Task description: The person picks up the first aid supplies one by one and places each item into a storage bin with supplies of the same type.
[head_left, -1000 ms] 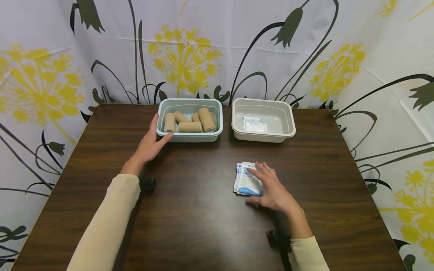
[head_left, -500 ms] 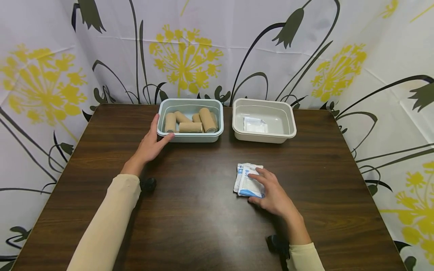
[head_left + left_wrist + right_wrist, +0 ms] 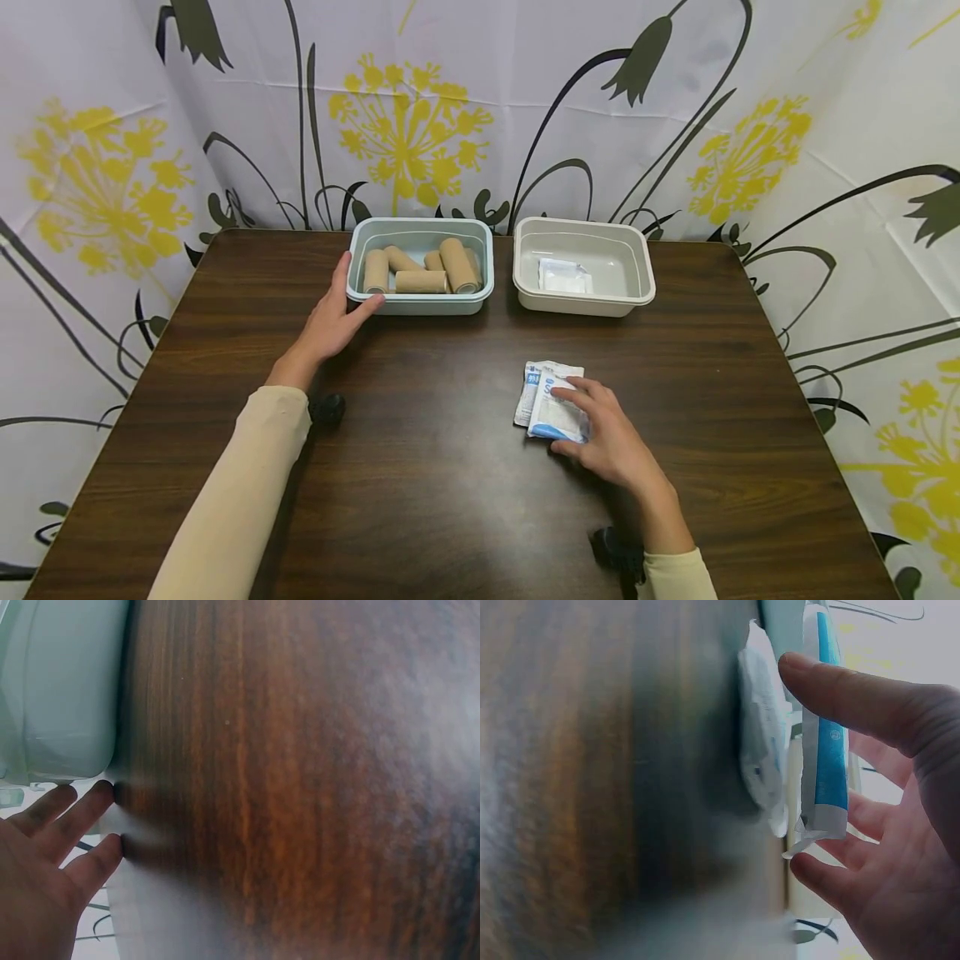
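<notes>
My right hand (image 3: 611, 437) pinches a flat white-and-blue sealed packet (image 3: 826, 742) between thumb and fingers. In the right wrist view this packet is raised apart from a second, similar packet (image 3: 762, 727), which lies on the table; from the head it partly covers that lower packet (image 3: 527, 404). My left hand (image 3: 330, 321) rests at the near left corner of a light blue bin (image 3: 427, 307), its fingers spread along the side and thumb at the front rim. Several tan rolls (image 3: 422, 282) wrapped in clear film lie inside the bin.
To the right of the blue bin stands an off-white bin (image 3: 573, 305) with one white packet (image 3: 564, 276) in it. Both bins sit at the back edge of the dark wooden table (image 3: 435, 467). A flower-patterned curtain (image 3: 255, 100) hangs behind and beside the table.
The right hand has closed on the upper packet and shifted it slightly right and toward me, showing more of the packet beneath. The left hand has stayed at the blue bin.
</notes>
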`<state>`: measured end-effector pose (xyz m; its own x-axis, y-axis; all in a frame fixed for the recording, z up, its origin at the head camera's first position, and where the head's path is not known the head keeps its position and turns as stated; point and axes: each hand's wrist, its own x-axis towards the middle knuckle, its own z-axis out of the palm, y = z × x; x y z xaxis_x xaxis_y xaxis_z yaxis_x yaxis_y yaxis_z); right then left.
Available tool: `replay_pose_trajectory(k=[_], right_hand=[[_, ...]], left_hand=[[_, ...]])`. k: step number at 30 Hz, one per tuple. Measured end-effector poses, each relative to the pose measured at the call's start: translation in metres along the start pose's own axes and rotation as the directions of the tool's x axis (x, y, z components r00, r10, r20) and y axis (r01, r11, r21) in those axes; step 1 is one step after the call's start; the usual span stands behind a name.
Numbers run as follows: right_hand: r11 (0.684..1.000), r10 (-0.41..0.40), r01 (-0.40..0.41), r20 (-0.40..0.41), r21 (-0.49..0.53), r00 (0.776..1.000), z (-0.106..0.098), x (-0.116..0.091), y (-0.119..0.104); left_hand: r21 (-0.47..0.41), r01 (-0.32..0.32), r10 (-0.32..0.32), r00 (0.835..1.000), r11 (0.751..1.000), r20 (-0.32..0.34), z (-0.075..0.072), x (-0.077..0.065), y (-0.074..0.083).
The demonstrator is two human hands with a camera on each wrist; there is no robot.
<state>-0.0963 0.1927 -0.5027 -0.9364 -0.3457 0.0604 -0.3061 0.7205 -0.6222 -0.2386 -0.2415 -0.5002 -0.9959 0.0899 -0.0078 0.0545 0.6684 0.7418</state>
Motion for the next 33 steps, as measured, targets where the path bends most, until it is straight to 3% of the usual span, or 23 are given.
replay_pose_trajectory(k=[9,17,27,33], right_hand=[[0.999,-0.051,0.051,-0.005,0.007,0.999,-0.019,0.0,-0.011],[0.996,-0.085,0.085,-0.016,0.003,0.996,-0.042,0.013,-0.015],[0.989,-0.143,0.14,-0.081,-0.035,0.986,-0.075,0.047,0.0],[0.992,-0.11,0.102,-0.127,-0.069,0.986,-0.09,0.077,0.007]], left_hand=[[-0.004,-0.004,0.004,1.0,1.0,0.001,-0.001,-0.001,0.001],[-0.001,-0.008,0.008,1.0,1.0,0.003,-0.001,0.0,0.002],[0.003,-0.01,0.01,1.0,1.0,0.003,-0.001,0.0,0.003],[0.004,-0.004,0.004,1.0,1.0,0.006,-0.001,0.0,0.002]])
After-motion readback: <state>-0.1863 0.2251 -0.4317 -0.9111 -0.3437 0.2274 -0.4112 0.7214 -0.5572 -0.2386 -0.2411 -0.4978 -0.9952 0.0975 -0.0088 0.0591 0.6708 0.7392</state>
